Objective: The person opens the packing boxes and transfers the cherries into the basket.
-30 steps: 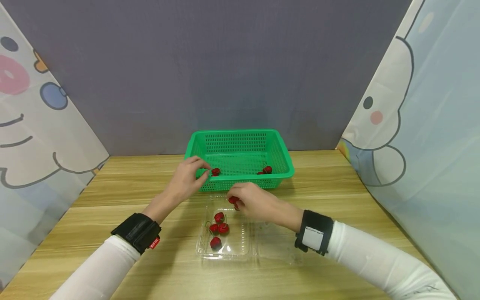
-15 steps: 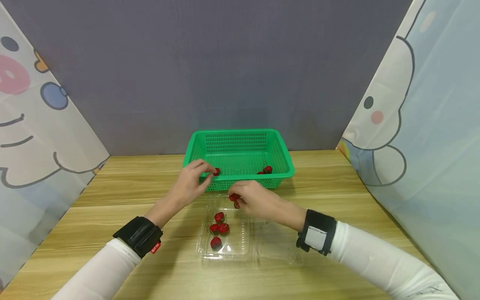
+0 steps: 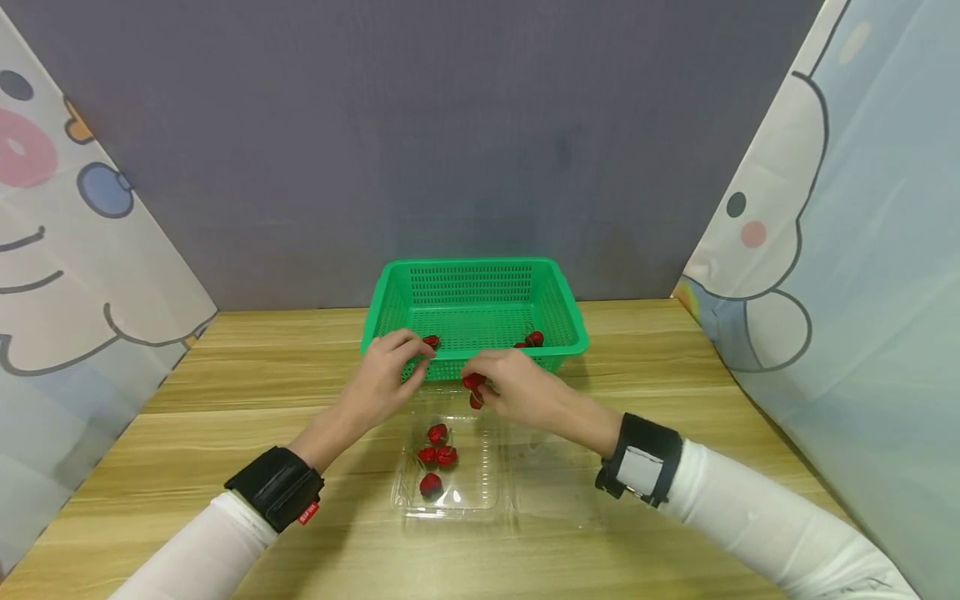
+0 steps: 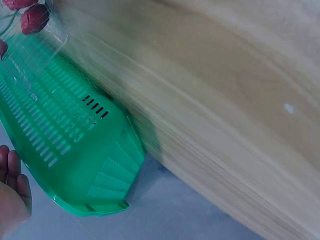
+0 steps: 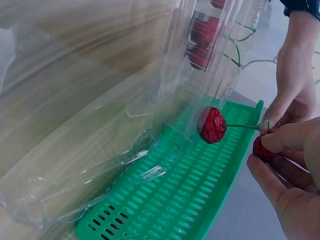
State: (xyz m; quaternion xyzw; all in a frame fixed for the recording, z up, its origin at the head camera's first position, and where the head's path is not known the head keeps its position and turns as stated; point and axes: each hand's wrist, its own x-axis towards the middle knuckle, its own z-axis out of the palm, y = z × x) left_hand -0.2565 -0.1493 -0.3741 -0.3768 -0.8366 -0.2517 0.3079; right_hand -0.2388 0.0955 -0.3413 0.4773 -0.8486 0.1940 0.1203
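Between thumb and fingers, my right hand [image 3: 517,387] pinches a dark red cherry [image 5: 263,145]. A second cherry [image 5: 212,125], joined to it by a green stem, hangs below. This pair is over the far end of a clear plastic clamshell box [image 3: 476,492], just in front of the green basket [image 3: 480,354]. My left hand [image 3: 382,379] is at the basket's front left rim, fingers bent, thumb apart from them and nothing visible between. Just beyond its fingertips, a cherry [image 3: 431,341] lies in the basket. Several cherries [image 3: 447,456] lie in the box.
More cherries [image 3: 534,339] sit at the basket's front right. The box's clear lid [image 3: 551,492] lies folded out to the right on the wooden table [image 3: 300,550]. A grey wall [image 3: 480,133] stands behind the basket, with patterned panels at both sides.
My right hand has risen slightly toward the basket with the cherry pair. My left hand moved right toward the basket's cherry, then drew back a little to the front rim.
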